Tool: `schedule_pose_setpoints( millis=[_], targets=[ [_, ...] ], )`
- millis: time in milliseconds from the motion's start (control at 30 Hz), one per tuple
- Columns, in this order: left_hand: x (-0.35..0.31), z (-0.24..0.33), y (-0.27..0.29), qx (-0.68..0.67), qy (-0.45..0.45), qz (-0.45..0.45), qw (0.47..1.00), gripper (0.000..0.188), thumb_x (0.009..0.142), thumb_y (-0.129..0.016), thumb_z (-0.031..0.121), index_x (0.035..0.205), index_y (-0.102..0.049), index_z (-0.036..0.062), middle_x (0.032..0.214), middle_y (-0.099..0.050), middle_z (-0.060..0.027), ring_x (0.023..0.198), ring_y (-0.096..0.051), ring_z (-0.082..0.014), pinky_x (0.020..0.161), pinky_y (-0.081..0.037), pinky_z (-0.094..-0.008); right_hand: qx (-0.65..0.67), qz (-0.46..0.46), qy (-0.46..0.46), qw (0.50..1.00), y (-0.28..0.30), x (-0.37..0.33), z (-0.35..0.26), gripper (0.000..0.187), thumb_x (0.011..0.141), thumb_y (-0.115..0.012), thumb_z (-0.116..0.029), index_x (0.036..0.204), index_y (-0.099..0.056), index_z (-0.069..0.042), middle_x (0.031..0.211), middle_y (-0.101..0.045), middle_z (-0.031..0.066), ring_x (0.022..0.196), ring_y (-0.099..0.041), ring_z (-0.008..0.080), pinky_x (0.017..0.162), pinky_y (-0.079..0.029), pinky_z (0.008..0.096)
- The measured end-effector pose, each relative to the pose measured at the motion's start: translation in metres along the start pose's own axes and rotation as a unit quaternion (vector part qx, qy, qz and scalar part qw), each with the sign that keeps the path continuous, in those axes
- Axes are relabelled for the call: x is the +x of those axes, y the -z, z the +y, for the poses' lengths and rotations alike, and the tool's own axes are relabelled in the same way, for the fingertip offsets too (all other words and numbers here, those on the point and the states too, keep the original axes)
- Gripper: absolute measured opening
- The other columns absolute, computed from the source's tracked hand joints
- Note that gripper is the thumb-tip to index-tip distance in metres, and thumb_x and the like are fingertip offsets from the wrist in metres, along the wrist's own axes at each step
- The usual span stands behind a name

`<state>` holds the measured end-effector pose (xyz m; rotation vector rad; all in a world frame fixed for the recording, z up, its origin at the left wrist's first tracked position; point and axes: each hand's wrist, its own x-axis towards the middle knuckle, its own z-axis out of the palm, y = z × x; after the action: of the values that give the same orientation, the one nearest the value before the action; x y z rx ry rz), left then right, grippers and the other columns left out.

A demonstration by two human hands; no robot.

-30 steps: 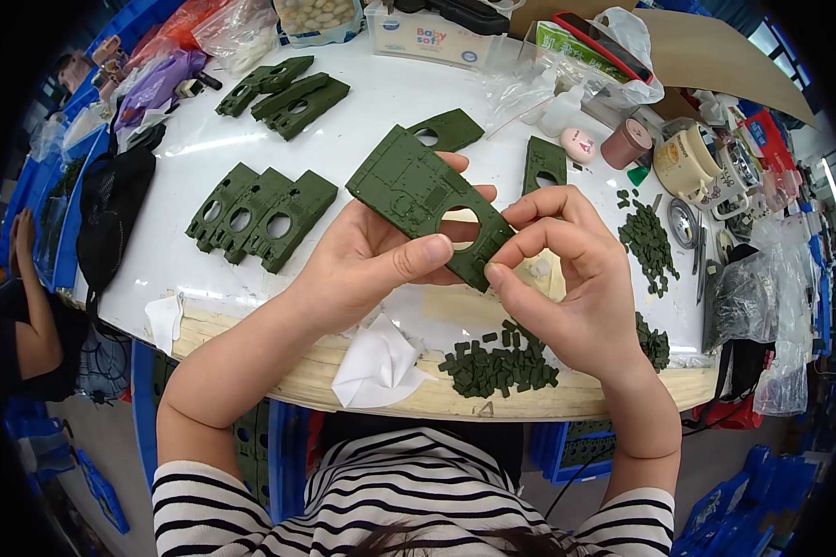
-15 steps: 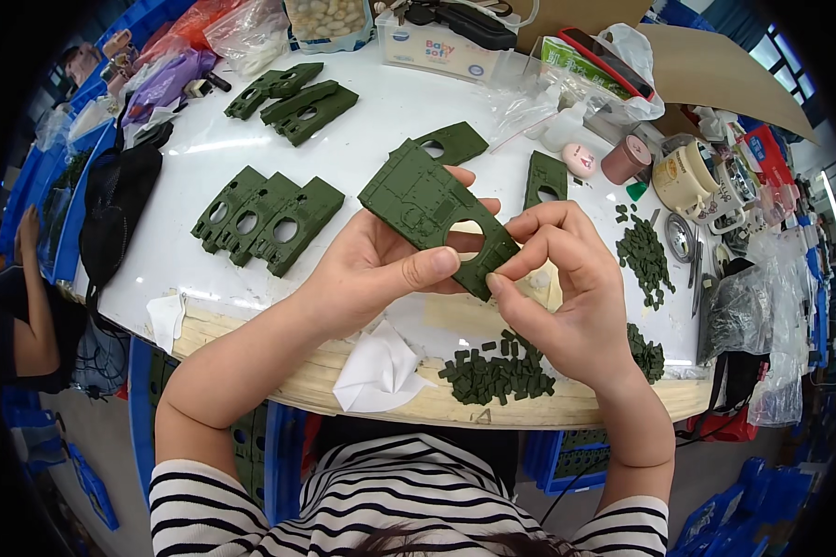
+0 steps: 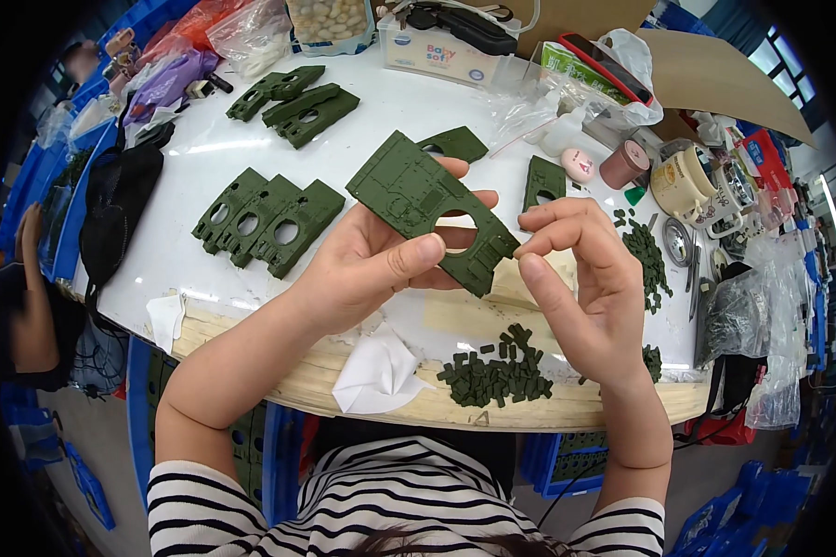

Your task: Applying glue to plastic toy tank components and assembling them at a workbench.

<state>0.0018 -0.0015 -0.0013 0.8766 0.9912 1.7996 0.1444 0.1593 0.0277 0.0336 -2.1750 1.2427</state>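
Observation:
My left hand (image 3: 372,255) holds a dark green plastic model tank hull (image 3: 404,190), tilted over the table, with its thumb on the top face beside the round hole and its fingers underneath. My right hand (image 3: 590,278) hovers just off the hull's right corner. Its fingers are loosely bent, thumb and index tips close together, and nothing shows between them. Partly hidden behind the held hull lies another green hull (image 3: 460,144). A pile of small dark green blocks (image 3: 497,371) lies below the hands, near the table's front edge.
Three green hulls (image 3: 269,223) lie side by side at left, others (image 3: 311,113) farther back. Another hull (image 3: 544,181) and more small blocks (image 3: 647,255) are at right. A pink-brown spool (image 3: 625,164), beige mug (image 3: 683,176) and tweezers (image 3: 694,269) crowd the right edge. White paper (image 3: 376,371) lies in front.
My right hand has come off the hull's corner and moved right. The hull, still in my left hand, has shifted slightly left.

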Motion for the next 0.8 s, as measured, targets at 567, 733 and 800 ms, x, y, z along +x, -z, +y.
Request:
schedule_pose_setpoints(
  millis=[567, 733, 800],
  targets=[
    [-0.001, -0.001, 0.000, 0.000, -0.015, -0.001, 1.000, 0.073, 0.087, -0.067, 0.030, 0.144, -0.025, 0.0109, 0.142, -0.040, -0.0204, 0.124, -0.050, -0.0296, 0.091, -0.054, -0.0445, -0.278, 0.012, 0.171, 0.945, -0.012, -0.007, -0.011, 0.032, 0.057, -0.081, -0.006, 0.086, -0.068, -0.010, 0.083, -0.054, 0.0035, 0.085, -0.050, 0.0257, 0.070, -0.041, 0.0363],
    [-0.002, 0.000, 0.000, 0.001, -0.015, 0.000, 1.000, 0.073, 0.087, -0.068, 0.030, 0.144, -0.026, 0.0110, 0.142, -0.039, -0.0205, 0.124, -0.050, -0.0300, 0.091, -0.054, -0.0447, -0.279, 0.018, 0.178, 0.944, -0.013, -0.007, -0.011, 0.032, 0.058, -0.081, -0.006, 0.087, -0.068, -0.010, 0.083, -0.054, 0.0035, 0.084, -0.050, 0.0256, 0.069, -0.040, 0.0358],
    [-0.002, 0.000, 0.000, 0.000, -0.016, -0.001, 1.000, 0.073, 0.087, -0.068, 0.030, 0.144, -0.026, 0.0109, 0.142, -0.039, -0.0206, 0.124, -0.050, -0.0301, 0.091, -0.054, -0.0448, -0.280, 0.018, 0.178, 0.943, -0.013, -0.007, -0.011, 0.032, 0.058, -0.081, -0.006, 0.087, -0.068, -0.010, 0.083, -0.054, 0.0035, 0.083, -0.050, 0.0256, 0.069, -0.040, 0.0358]
  ],
)
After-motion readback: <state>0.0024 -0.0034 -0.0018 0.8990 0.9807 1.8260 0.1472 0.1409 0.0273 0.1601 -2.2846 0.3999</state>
